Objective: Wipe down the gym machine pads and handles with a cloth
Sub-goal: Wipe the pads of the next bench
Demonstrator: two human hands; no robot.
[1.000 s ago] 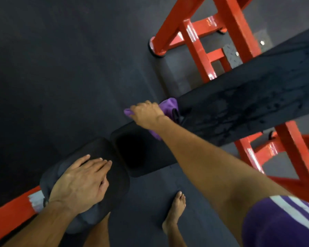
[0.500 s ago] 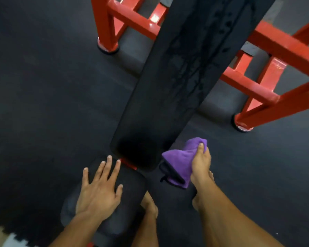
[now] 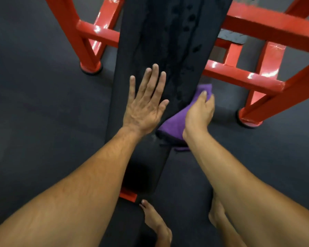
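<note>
Dark rubber gym floor (image 3: 43,104), red steel frame (image 3: 239,77). Centre frame: left hand (image 3: 143,111) flat, bracing black bench pad (image 3: 161,41); right hand (image 3: 200,113) gripping purple cloth (image 3: 173,123) against pad's right edge. Pad-wiping step; next, stroke toward wet upper streaks.

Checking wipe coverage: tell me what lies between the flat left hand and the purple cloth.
In the head view, only a bare strip of the long black bench pad separates left hand from purple cloth.

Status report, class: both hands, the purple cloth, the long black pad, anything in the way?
Left hand flat on long black padded bench. Right hand grips purple microfibre cloth at pad's right edge. Wet streaks ahead; nothing in the way.
</note>
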